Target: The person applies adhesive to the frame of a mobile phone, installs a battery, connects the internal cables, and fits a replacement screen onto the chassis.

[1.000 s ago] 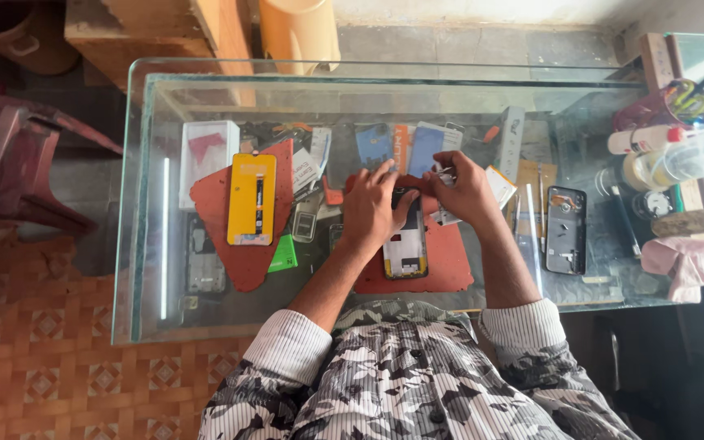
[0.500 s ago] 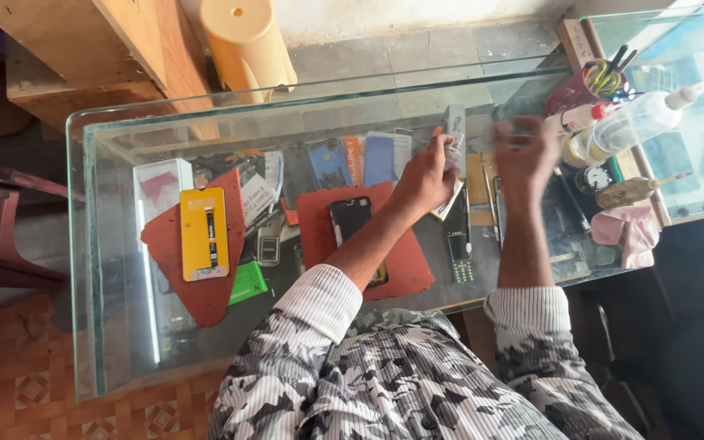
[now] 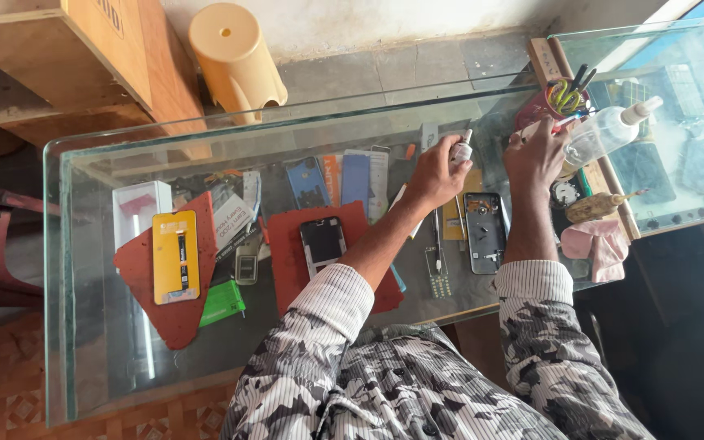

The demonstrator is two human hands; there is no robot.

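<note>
A person in a striped, camouflage-patterned shirt works at a glass counter [image 3: 107, 326], seen from above. The left hand [image 3: 433, 175] is closed around a small white bottle [image 3: 461, 151], held upright just above the counter's far middle. The right hand [image 3: 538, 155] is curled near a red cup [image 3: 541, 107] of tools at the far right; whether it grips the thin red-tipped tool [image 3: 560, 122] at its fingertips cannot be told. A clear squeeze bottle [image 3: 609, 130] lies just right of that hand. Between the forearms, an opened phone frame [image 3: 485, 231] lies flat, with a small circuit strip [image 3: 437, 273] to its left. A dark phone [image 3: 322, 242] rests on a red mat [image 3: 287, 261] beside the left forearm. Further left, a yellow box [image 3: 175, 257] sits on a second red mat [image 3: 144, 285], with a green piece [image 3: 222, 302] nearby. A pink cloth [image 3: 596, 244] lies at the near right. A yellow stool [image 3: 234, 57] stands beyond the counter.
</note>
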